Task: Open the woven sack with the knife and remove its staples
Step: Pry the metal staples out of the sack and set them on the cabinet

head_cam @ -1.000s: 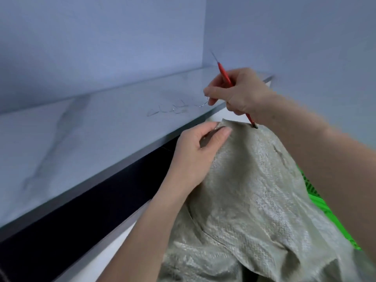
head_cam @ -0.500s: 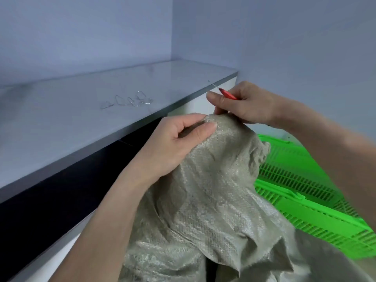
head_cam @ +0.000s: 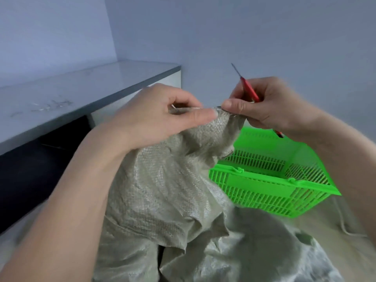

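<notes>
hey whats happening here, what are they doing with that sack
A person is working along the top edge of a grey woven sack. The left hand pinches the bunched edge, while the right hand pinches the edge beside it and also holds a red-handled knife, blade pointing up and away. A small metal staple seems to sit at the right fingertips. Several removed staples lie on the grey counter; a green basket stands behind.

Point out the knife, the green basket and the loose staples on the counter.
knife [head_cam: 249, 90], head view, red handle above the right hand's fingers.
green basket [head_cam: 264, 188], head view, near slatted wall.
loose staples [head_cam: 50, 104], head view, blurred cluster on the counter.
</notes>
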